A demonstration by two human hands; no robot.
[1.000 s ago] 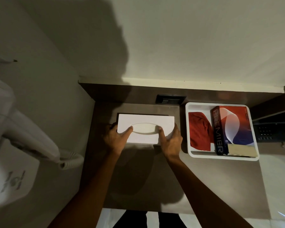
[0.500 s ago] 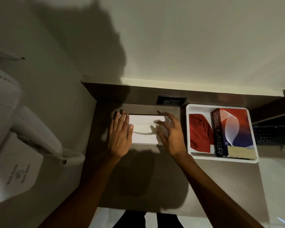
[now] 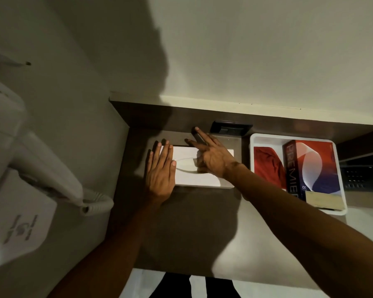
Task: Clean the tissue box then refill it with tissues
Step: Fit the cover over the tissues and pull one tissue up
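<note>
A flat white tissue box (image 3: 194, 177) with an oval slot on top lies on the brown counter (image 3: 181, 229) near the back wall. My left hand (image 3: 160, 171) rests flat, fingers together, on the box's left end. My right hand (image 3: 211, 155) lies over the right half of the box with its fingers spread, pointing back and left past the box's far edge. Neither hand grips anything. A red and blue pack of tissues marked PREMIER (image 3: 310, 168) sits in a white tray (image 3: 254, 138) to the right.
A red cloth (image 3: 267, 166) lies in the tray's left part. A dark wall socket (image 3: 230, 128) is behind the box. A white wall-mounted hair dryer (image 3: 37, 164) with a coiled cord hangs at the left. A dark telephone (image 3: 364, 175) sits at the far right.
Both hands let go of the box's front edge and moved over its top. The left hand now lies flat on the left end; the right hand has reached further back and left.
</note>
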